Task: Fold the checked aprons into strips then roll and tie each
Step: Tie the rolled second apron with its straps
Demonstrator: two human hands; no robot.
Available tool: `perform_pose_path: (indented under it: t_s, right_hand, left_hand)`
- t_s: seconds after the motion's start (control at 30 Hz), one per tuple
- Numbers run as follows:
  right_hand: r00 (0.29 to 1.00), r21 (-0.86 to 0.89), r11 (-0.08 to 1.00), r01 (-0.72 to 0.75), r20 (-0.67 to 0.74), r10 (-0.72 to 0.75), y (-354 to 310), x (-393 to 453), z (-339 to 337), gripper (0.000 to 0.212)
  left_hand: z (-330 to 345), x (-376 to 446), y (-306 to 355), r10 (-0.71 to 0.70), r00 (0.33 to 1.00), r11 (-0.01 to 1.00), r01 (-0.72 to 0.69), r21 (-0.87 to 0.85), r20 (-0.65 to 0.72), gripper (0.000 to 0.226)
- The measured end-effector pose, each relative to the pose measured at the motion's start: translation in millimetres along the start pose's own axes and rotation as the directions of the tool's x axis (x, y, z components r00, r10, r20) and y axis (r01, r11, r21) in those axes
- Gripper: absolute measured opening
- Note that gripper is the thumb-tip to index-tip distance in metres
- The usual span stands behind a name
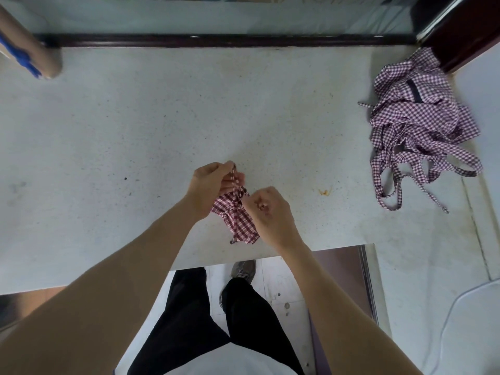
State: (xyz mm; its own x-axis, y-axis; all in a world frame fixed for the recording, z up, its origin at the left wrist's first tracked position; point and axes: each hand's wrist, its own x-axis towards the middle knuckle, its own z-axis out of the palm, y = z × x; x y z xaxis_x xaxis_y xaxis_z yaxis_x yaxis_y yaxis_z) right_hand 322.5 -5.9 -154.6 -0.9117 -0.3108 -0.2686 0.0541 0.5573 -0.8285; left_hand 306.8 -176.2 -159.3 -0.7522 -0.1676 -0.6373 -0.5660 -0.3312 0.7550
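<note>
A rolled red-and-white checked apron (237,220) lies on the pale stone counter (162,131) close to its front edge. My left hand (213,182) pinches one end of the apron's strap just beyond the roll. My right hand (267,209) is closed on the other strap end at the roll's right side. The strap runs taut across the roll between both hands. A loose heap of checked aprons (414,123) with trailing straps lies at the counter's far right.
A cardboard tube with blue tape (29,52) leans in at the far left. A dark window frame (230,40) runs along the back edge, and a dark post (460,31) stands at the back right. A small orange scrap (324,192) lies right of my hands.
</note>
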Motion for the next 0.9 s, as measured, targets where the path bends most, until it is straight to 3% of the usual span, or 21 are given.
perform_pose_path:
  t_s: [0.07, 0.13, 0.23, 0.3, 0.4, 0.57, 0.7, 0.9]
  right_hand:
    - [0.997, 0.253, 0.964, -0.080, 0.038, 0.072, -2.5, 4.1, 8.3, 0.020]
    - [0.985, 0.506, 0.845, -0.171, 0.082, 0.150, -3.5, 8.4, 13.9, 0.026]
    - [0.945, 0.826, 0.477, -0.299, 0.188, 0.267, 0.1, 8.1, 16.2, 0.037]
    - [0.909, 0.916, 0.231, -0.327, 0.238, 0.343, 5.4, 5.4, 17.1, 0.036]
    - [0.861, 0.953, 0.044, -0.300, 0.250, 0.443, 10.5, 4.3, 18.8, 0.036]
    - [0.827, 0.960, -0.064, -0.272, 0.268, 0.495, 12.8, 5.3, 15.5, 0.040]
    - [0.814, 0.927, -0.094, -0.362, 0.364, 0.453, 13.5, -3.5, 16.0, 0.042]
    - [0.847, 0.925, 0.013, -0.380, 0.343, 0.405, 10.1, -15.0, 9.8, 0.042]
  left_hand:
    - [5.3, -0.4, -3.1, 0.009, 1.000, 1.000, -0.009, 0.028, 0.007, 0.023]
    - [8.9, 1.8, -4.0, 0.013, 0.999, 0.995, -0.008, 0.096, -0.053, 0.022]
    - [10.6, 5.2, -4.9, -0.059, 0.993, 0.998, 0.061, 0.014, -0.099, 0.030]
    - [11.7, 4.7, -5.3, -0.098, 0.992, 0.990, 0.088, -0.113, -0.082, 0.030]
    - [16.6, 3.8, -10.6, -0.104, 0.994, 0.969, 0.096, -0.227, -0.025, 0.036]
    - [14.2, 13.8, -21.8, -0.193, 0.974, 0.943, 0.150, -0.296, -0.121, 0.044]
    - [10.1, 21.2, -18.3, -0.295, 0.912, 0.944, 0.231, -0.235, -0.287, 0.020]
    - [11.7, 25.5, -14.4, -0.382, 0.857, 0.911, 0.286, -0.297, -0.346, 0.023]
